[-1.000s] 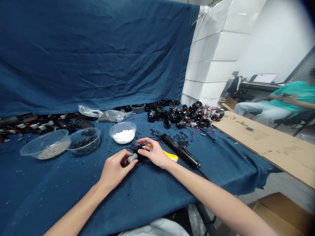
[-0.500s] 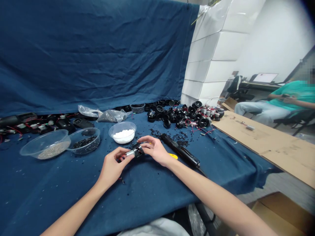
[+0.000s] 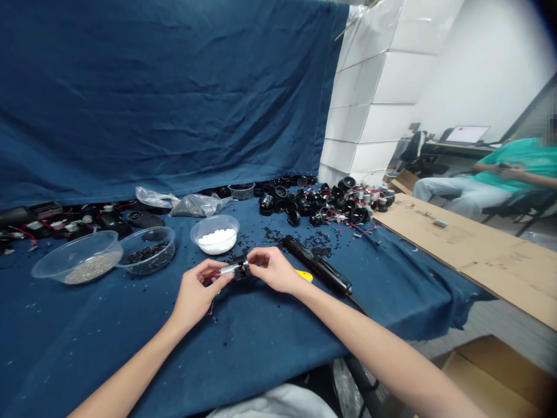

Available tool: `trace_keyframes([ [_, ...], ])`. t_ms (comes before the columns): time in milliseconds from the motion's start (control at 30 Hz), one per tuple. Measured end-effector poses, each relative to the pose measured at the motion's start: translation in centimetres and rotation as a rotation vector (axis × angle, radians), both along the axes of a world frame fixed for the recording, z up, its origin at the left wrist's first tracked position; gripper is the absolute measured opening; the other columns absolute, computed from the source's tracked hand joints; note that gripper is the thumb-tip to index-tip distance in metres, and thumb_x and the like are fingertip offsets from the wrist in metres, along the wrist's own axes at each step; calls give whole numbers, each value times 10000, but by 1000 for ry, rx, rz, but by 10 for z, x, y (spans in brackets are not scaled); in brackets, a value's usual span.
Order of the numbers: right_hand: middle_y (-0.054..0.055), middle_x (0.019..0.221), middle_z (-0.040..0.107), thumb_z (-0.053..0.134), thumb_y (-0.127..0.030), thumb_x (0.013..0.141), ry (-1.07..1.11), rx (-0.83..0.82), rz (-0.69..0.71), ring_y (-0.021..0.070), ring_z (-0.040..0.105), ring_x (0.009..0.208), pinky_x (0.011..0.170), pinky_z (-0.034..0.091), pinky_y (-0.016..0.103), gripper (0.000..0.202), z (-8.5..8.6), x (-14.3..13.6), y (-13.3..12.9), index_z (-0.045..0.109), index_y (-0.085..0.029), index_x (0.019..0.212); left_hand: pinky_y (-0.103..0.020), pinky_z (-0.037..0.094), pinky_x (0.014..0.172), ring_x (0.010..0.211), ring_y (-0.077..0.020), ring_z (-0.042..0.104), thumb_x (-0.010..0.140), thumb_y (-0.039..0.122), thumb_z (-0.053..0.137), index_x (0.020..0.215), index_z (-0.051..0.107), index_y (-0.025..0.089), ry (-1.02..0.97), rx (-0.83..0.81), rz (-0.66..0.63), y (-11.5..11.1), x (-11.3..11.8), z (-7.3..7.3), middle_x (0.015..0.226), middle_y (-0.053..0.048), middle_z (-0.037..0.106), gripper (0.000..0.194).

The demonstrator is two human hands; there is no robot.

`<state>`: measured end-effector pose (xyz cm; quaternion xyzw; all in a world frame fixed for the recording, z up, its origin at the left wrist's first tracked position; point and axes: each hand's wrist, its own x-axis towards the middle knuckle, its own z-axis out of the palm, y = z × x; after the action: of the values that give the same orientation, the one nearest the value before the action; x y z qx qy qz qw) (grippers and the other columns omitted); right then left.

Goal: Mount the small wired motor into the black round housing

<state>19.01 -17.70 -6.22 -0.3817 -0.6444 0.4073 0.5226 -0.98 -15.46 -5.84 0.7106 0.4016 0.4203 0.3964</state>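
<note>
Inward of the cloth-covered worktop's (image 3: 243, 360) front edge, the smooth metal motor (image 3: 227, 270) is pinched by the left hand (image 3: 195, 292); the round black housing (image 3: 240, 268), by the right hand (image 3: 275, 270).

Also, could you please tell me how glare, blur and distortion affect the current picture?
In the head view, glare streaks the glossy black cylindrical tool; the small silver metal cylinder catches a bright highlight; the stack of white boxes leans, probably from lens distortion; the seated person in a green shirt looks soft; the upper right corner darkens.
</note>
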Motion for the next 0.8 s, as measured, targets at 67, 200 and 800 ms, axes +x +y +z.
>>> trace_keyframes([
  [67, -8, 752, 633, 616, -159, 739, -10, 2, 27, 133, 589, 694, 696, 476, 265, 66, 0, 1, -1, 633, -163, 802, -234, 466, 555, 643, -158, 616, 721, 397, 727, 880, 658, 138, -1, -5, 1, 0, -1, 0, 747, -48, 702, 311],
  [200, -10, 802, 633, 640, -153, 732, -8, 2, 124, 148, 617, 751, 768, 501, 293, 134, 0, 3, -4, 598, -174, 857, -229, 463, 563, 602, -133, 575, 728, 383, 732, 885, 667, 133, 14, 8, -1, -2, -4, 1, 692, -22, 661, 303],
  [800, 1, 791, 612, 610, -132, 720, -52, 71, 144, 138, 591, 746, 743, 489, 270, 117, 4, 2, -5, 566, -158, 825, -221, 429, 602, 622, -132, 573, 696, 375, 778, 841, 674, 121, -81, -173, -68, -9, 0, 13, 691, -25, 678, 310],
])
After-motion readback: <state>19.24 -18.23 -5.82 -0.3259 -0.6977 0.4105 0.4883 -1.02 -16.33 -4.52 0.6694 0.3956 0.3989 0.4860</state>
